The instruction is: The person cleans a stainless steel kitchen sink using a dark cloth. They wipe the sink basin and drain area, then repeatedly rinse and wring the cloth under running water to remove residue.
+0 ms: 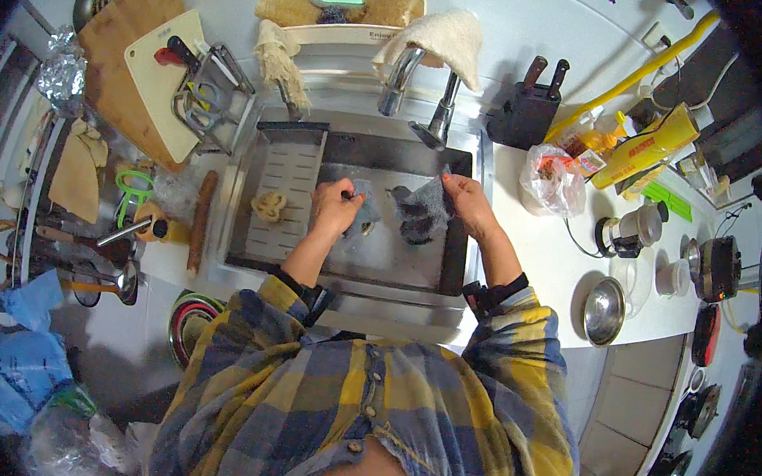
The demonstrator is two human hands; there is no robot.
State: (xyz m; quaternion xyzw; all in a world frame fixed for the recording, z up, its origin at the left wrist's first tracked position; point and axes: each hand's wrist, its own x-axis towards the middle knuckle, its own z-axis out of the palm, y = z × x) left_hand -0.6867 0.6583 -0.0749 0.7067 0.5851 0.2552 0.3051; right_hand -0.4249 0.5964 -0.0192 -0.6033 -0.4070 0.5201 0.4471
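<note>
Over the basin of a dark sink [377,284], both my hands are at work. My right hand [468,207] pinches the edge of a grey mesh cloth [424,207], which hangs at the basin's right side with dark patches showing on it. Toward the middle, my left hand [337,206] is closed, with something small and dark at its fingers. A greyish piece lies right beside those fingertips; whether they grip it is unclear. On the slotted drain tray [284,163] at the left sits a pale yellowish, loop-shaped piece [268,206].
The faucet [400,80], draped with a beige cloth [441,41], reaches over the basin's back. Left stand cutting boards [162,86] and a brown wooden rod [202,222]. On the right counter are a knife block [525,113], a plastic bag [553,182] and a metal bowl [604,311].
</note>
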